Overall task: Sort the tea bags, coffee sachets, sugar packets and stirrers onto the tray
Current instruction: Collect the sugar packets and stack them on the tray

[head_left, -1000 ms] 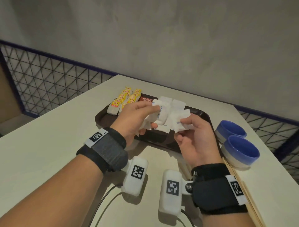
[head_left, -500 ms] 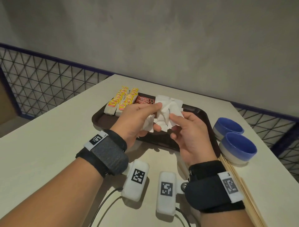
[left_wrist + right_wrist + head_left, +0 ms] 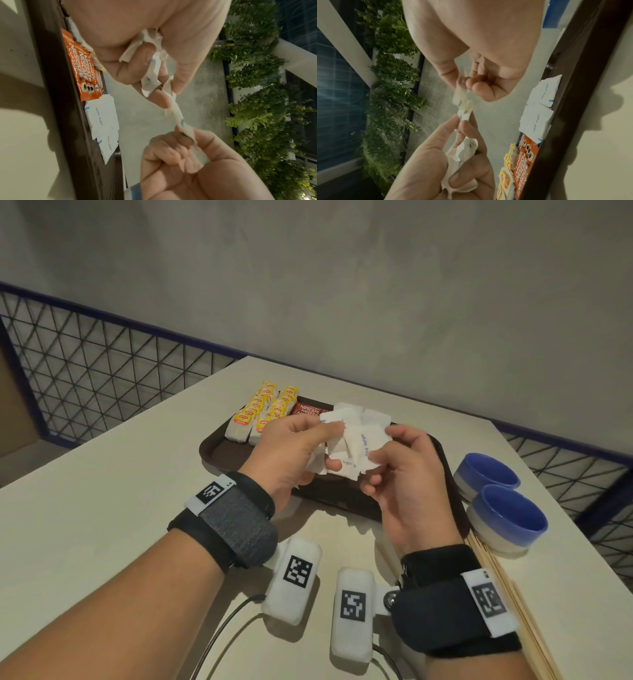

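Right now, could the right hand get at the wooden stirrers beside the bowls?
Probably not yet. The stirrers lie uncovered on the table beside the right hand, but it pinches a sugar packet, so that must be set down first.

Both hands, the left hand (image 3: 291, 453) and the right hand (image 3: 404, 474), are raised together over the near edge of the tray (image 3: 219, 453), blocking access from that side. The tray's far left corner is occupied by tea bags (image 3: 260, 412), with coffee sachets (image 3: 308, 408) and sugar packets (image 3: 102, 119) along its far edge. Two blue bowls (image 3: 507, 508) and wooden stirrers (image 3: 524, 621) obstruct the table's right edge. The table (image 3: 102, 491) is open on the left side of the tray.
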Motion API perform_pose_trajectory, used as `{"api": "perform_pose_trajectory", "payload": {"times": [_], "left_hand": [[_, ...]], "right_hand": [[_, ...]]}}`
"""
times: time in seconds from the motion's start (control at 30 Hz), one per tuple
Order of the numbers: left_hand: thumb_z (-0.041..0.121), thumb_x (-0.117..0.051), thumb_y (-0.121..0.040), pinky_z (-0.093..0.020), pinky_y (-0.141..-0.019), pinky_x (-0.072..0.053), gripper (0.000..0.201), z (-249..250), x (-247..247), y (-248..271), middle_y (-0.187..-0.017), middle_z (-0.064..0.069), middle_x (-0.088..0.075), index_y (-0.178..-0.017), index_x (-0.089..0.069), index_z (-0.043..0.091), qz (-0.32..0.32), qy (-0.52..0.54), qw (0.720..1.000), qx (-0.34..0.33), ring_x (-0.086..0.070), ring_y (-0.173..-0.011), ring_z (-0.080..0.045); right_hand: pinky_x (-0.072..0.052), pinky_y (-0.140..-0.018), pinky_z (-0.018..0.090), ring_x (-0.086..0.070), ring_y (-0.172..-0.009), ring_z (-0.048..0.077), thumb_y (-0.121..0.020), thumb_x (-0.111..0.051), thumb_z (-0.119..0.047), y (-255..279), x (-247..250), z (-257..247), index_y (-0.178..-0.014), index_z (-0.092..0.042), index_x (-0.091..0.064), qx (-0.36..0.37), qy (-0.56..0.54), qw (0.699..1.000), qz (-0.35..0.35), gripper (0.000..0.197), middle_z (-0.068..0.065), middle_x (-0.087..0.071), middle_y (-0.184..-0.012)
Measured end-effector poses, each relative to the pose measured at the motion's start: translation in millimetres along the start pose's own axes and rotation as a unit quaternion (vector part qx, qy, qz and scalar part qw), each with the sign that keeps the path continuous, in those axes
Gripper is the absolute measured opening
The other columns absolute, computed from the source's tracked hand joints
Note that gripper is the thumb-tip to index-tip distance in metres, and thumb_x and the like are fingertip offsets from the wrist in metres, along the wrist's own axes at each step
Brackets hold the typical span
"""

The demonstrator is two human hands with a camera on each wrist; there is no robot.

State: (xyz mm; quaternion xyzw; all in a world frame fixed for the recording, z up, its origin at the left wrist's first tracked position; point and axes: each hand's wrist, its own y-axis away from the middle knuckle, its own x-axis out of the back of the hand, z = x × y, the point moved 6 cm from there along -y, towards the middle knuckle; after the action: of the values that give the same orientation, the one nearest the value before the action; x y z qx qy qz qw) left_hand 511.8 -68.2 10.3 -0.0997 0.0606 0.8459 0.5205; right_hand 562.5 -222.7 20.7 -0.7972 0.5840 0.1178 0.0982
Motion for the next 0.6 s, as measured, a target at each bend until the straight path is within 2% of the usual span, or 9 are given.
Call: {"api": "perform_pose_trajectory", "payload": {"times": [0.03, 0.1, 0.17, 0.2, 0.3, 0.37, 0.43, 0.53, 0.6], "left_hand": [[0.023, -0.074, -0.094, -0.019, -0.039, -0.029, 0.013, 0.7, 1.4, -0.2, -0.098, -0.009, -0.077, -0.087, -0.066, 0.015, 0.004, 0.001, 1.000, -0.001, -0.068, -0.059, -0.017], [0.023, -0.071, -0.097, -0.020, -0.040, -0.030, 0.013, 2.2, 4.3, -0.5, -0.100, -0.006, -0.079, -0.087, -0.066, 0.016, 0.018, 0.001, 1.000, 0.000, -0.068, -0.056, -0.014], [0.023, -0.069, -0.098, -0.021, -0.042, -0.030, 0.012, 2.8, 7.5, -0.7, -0.096, -0.003, -0.079, -0.088, -0.068, 0.017, 0.031, 0.000, 1.000, -0.002, -0.067, -0.055, -0.013], [0.024, -0.069, -0.098, -0.021, -0.042, -0.030, 0.012, 2.9, 8.1, -0.7, -0.091, -0.001, -0.079, -0.089, -0.069, 0.016, 0.034, -0.001, 0.999, -0.004, -0.065, -0.055, -0.012], [0.027, -0.068, -0.098, -0.020, -0.041, -0.029, 0.016, 1.4, 6.8, -1.2, -0.082, -0.001, -0.071, -0.100, -0.074, 0.012, 0.024, -0.006, 1.000, -0.004, -0.058, -0.053, -0.013], [0.030, -0.068, -0.098, -0.018, -0.041, -0.029, 0.022, 0.3, 3.5, -0.9, -0.077, -0.001, -0.067, -0.106, -0.075, 0.011, 0.001, -0.011, 1.000, -0.001, -0.056, -0.050, -0.013], [0.036, -0.067, -0.098, -0.017, -0.040, -0.030, 0.026, -0.2, -0.8, 0.1, -0.076, 0.000, -0.068, -0.107, -0.076, 0.013, -0.027, -0.026, 0.999, 0.004, -0.057, -0.051, -0.015], [0.045, -0.066, -0.097, -0.018, -0.040, -0.027, 0.031, -0.8, -9.2, 3.2, -0.075, -0.001, -0.070, -0.102, -0.077, 0.016, -0.076, -0.029, 0.997, 0.014, -0.061, -0.054, -0.017], [0.051, -0.065, -0.095, -0.020, -0.044, -0.024, 0.035, -0.2, -14.3, 7.1, -0.075, 0.002, -0.071, -0.100, -0.077, 0.018, -0.106, -0.033, 0.994, 0.016, -0.061, -0.054, -0.016]], "right_hand": [[-0.041, -0.047, 0.027, -0.046, -0.055, 0.017, -0.087, -0.050, 0.011, 1.1, -0.4, -3.8, -0.109, -0.012, -0.065, 0.012, -0.008, 1.000, -0.004, 0.035, 0.012, -0.070, -0.095], [-0.040, -0.046, 0.025, -0.042, -0.052, 0.015, -0.085, -0.046, 0.010, 4.9, -4.2, -8.3, -0.088, -0.011, -0.072, 0.010, -0.022, 0.999, -0.031, 0.034, 0.010, -0.071, -0.090], [-0.036, -0.044, 0.024, -0.038, -0.051, 0.014, -0.084, -0.045, 0.009, 7.4, -10.4, -6.1, -0.069, -0.007, -0.071, -0.027, -0.047, 0.996, -0.068, 0.034, 0.012, -0.065, -0.084], [-0.035, -0.044, 0.024, -0.038, -0.052, 0.014, -0.084, -0.045, 0.008, 8.4, -13.6, -3.2, -0.068, -0.004, -0.070, -0.053, -0.060, 0.993, -0.085, 0.032, 0.013, -0.061, -0.081], [-0.041, -0.047, 0.023, -0.048, -0.058, 0.017, -0.081, -0.051, -0.001, 11.9, -20.9, 3.9, -0.094, 0.006, -0.072, -0.117, -0.088, 0.981, -0.126, 0.026, 0.014, -0.056, -0.075], [-0.046, -0.050, 0.022, -0.054, -0.061, 0.018, -0.073, -0.055, -0.007, 12.6, -20.8, 4.8, -0.109, 0.010, -0.070, -0.134, -0.110, 0.976, -0.134, 0.042, 0.013, -0.059, -0.074], [-0.049, -0.050, 0.021, -0.056, -0.063, 0.017, -0.072, -0.056, -0.005, 11.2, -18.5, 4.6, -0.111, 0.009, -0.068, -0.136, -0.137, 0.973, -0.126, 0.043, 0.012, -0.062, -0.076], [-0.053, -0.052, 0.019, -0.060, -0.063, 0.013, -0.089, -0.062, -0.002, 7.0, -13.2, 3.2, -0.102, 0.004, -0.069, -0.104, -0.128, 0.982, -0.090, 0.016, 0.010, -0.065, -0.078], [-0.056, -0.055, 0.020, -0.063, -0.063, 0.013, -0.096, -0.064, -0.007, 5.5, -9.8, 2.2, -0.102, 0.003, -0.071, -0.064, -0.081, 0.992, -0.066, 0.014, 0.010, -0.067, -0.076]]}}
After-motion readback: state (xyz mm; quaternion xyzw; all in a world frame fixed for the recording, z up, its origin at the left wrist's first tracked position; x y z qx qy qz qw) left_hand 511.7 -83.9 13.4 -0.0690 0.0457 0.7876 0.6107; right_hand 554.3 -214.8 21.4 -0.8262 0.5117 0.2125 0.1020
